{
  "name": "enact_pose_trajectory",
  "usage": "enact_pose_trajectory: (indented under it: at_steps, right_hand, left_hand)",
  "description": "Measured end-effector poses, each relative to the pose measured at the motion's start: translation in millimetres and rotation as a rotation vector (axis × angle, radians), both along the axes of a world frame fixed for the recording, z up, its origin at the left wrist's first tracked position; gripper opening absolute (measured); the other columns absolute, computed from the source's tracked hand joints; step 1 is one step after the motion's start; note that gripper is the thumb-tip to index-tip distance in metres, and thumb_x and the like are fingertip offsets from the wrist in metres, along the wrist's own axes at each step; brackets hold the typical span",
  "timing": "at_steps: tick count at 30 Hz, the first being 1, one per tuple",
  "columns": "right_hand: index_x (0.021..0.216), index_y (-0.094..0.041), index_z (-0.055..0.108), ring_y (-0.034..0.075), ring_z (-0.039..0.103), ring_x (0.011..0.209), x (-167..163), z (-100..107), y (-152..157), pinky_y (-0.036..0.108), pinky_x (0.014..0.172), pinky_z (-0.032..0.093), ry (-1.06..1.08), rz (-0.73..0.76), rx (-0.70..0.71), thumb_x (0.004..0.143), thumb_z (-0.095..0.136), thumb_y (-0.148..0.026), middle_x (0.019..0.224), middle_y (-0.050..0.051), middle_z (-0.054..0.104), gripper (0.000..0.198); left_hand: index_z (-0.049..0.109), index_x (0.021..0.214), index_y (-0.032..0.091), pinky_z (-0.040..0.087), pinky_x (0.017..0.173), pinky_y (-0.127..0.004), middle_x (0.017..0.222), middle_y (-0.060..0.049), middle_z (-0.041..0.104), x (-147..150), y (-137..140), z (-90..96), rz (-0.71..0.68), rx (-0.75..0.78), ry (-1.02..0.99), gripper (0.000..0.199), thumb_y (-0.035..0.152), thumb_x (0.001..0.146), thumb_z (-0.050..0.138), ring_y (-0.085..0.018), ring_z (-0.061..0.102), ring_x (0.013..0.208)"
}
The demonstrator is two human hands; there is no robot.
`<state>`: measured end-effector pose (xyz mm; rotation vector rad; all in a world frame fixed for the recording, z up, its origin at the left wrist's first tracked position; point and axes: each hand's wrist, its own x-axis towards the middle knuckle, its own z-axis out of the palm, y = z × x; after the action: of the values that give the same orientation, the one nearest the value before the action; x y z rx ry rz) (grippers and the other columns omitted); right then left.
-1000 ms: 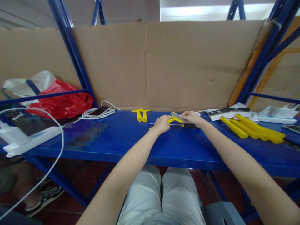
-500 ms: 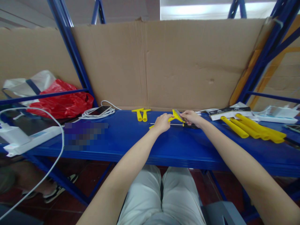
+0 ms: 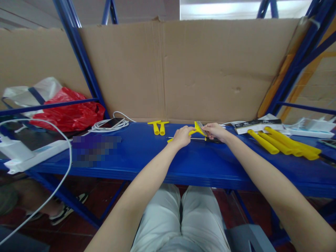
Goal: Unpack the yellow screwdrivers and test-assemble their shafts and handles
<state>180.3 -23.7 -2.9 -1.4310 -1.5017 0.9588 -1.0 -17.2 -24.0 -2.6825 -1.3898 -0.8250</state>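
Observation:
My left hand (image 3: 183, 136) is closed round the handle of a yellow scraper (image 3: 197, 128), whose wide head points to the right. Against that head lies a thin greyish metal blade (image 3: 202, 126), pinched by the fingers of my right hand (image 3: 215, 132). Whether the blade is fastened to the head I cannot tell. Beneath both hands a screwdriver (image 3: 196, 139) lies on the blue table, its dark handle partly under my right hand. Two yellow T-shaped pieces (image 3: 159, 128) rest side by side further back, left of my hands.
Several yellow tubular handles (image 3: 265, 142) lie at right beside a black and white box (image 3: 258, 126). At left are a coiled white cable (image 3: 109, 126), a red plastic bag (image 3: 69, 111) and a power strip (image 3: 39, 155). A cardboard panel (image 3: 199, 70) closes the back.
The scraper head has shifted very slightly right, with the blade still against it. Both hands keep their hold; the view has moved a little.

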Motion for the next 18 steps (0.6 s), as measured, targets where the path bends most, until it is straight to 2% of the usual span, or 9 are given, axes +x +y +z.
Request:
enact_pose_trajectory:
  at_steps: [11,18]
  right_hand:
    - [0.062,-0.017,0.047,0.004,0.037,0.036,4.7,-1.2,0.0,0.016,0.033,0.028,0.045,0.051,-0.011,0.084,0.061,-0.03,0.043,-0.004,0.041,0.03]
    - [0.067,-0.017,0.05,0.005,0.037,0.034,7.3,-5.9,6.1,0.017,0.033,0.029,-0.044,0.052,0.034,0.085,0.059,-0.027,0.043,-0.004,0.044,0.023]
  left_hand:
    - [0.059,0.121,0.021,0.044,0.096,-0.033,0.117,-0.006,0.061,-2.4,6.7,-2.9,-0.071,0.021,-0.02,0.045,0.005,0.08,0.051,-0.02,0.056,0.11]
    - [0.053,0.121,0.019,0.043,0.097,-0.033,0.122,-0.006,0.058,-4.4,6.3,-3.1,-0.093,0.014,-0.002,0.045,0.004,0.079,0.049,-0.02,0.054,0.113]
